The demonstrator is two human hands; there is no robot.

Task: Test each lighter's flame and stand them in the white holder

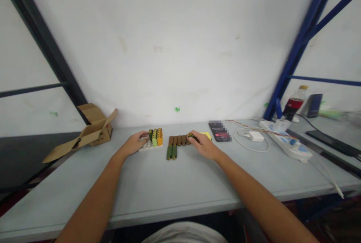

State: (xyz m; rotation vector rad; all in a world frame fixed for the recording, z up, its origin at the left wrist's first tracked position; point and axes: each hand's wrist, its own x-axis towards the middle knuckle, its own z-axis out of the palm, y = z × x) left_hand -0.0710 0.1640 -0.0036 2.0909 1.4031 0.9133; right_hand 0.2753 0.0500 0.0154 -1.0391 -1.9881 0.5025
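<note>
A white tray (pixel 150 148) with a cell-like grid stands left of centre, and small upright oblong pieces that look like lighters fill its right part. Among them are orange pieces (pixel 160 138), light green and dark green ones. My left hand (pixel 134 144) has its fingers curled over the tray's left side, close to the dark green pieces. To the right, several brown pieces (pixel 177 140) lie in a row, with two green pieces (pixel 172 152) in front. At the row's right end my right hand (pixel 204 144) pinches a dark lighter-like piece (pixel 193 136) with yellowish marks.
Behind my right hand lies something yellow (pixel 208 135), then a phone (pixel 220 132). A white charger with cable (pixel 256 136) and a power strip (pixel 287 143) are further right, with a cola bottle (pixel 295 102) behind. An opened cardboard box (pixel 98 128) stands at the left.
</note>
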